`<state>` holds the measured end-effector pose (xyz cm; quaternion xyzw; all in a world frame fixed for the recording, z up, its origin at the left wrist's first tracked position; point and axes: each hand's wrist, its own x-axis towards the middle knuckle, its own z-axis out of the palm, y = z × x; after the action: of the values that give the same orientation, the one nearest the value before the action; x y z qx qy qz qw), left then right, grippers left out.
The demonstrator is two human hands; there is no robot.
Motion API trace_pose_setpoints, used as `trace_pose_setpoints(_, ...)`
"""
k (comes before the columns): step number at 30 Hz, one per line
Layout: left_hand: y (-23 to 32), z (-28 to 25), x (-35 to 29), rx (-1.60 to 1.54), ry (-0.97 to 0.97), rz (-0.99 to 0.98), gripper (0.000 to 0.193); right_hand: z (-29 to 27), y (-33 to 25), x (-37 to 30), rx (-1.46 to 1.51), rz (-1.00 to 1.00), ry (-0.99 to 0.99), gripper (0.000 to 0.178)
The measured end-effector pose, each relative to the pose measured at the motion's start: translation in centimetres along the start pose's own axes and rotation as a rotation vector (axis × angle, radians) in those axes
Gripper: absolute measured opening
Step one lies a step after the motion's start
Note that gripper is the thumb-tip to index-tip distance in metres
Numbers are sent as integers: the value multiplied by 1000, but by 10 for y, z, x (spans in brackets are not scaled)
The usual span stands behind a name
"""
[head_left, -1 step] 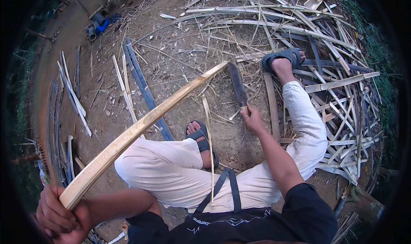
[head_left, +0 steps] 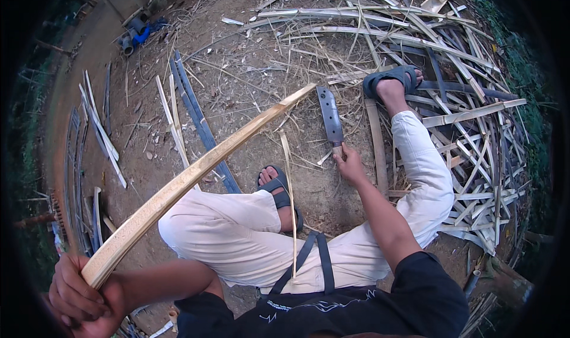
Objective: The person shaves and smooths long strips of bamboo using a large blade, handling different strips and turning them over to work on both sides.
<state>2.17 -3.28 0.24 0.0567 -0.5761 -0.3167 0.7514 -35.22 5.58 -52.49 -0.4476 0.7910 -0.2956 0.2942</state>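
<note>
My left hand (head_left: 82,296), at the lower left, is closed round the thick end of a long pale bamboo strip (head_left: 196,172). The strip slants up and to the right, and its thin far end comes close to the tip of a machete (head_left: 331,113). My right hand (head_left: 351,164) is wrapped round the machete's handle. Its broad dark blade points away from me, with the flat side and several small holes showing. A thin bamboo sliver (head_left: 289,183) stretches from my lap past my left foot.
At the right lies a tangled heap of split bamboo (head_left: 469,160), with my right sandalled foot (head_left: 393,84) at its edge. Dark bamboo strips (head_left: 202,124) lie on the ground left of centre. Shavings (head_left: 303,59) litter the dirt. Dark tubes with blue cloth (head_left: 139,36) sit far left.
The machete blade has rolled in my right hand, so more of its flat face and its holes show. My left hand and the bamboo strip have barely moved.
</note>
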Motion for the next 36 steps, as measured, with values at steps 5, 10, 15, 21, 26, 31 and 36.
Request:
trace_pose_setpoints(5,8,-19,-2,12,20,-61,25,1,-8,-29,-315,16,58,52)
trace_pose_setpoints(10,2,-17,-2,85,37,-5,24,-15,-34,-38,-578,77,-33,50)
trace_pose_setpoints(15,5,-20,-2,184,174,58,22,-21,-63,-39,-749,176,-108,72)
trace_pose_setpoints(21,6,-22,-4,18,52,-18,22,19,-28,-22,-498,182,-71,94)
trace_pose_setpoints(26,2,-14,-1,-160,-96,-54,22,21,-18,-10,-396,162,-53,80)
trace_pose_setpoints(31,11,-6,-14,-25,51,-64,30,-49,-99,-8,-174,312,20,49)
trace_pose_setpoints(36,6,7,-19,213,115,109,45,-86,-138,-38,12,162,101,44)
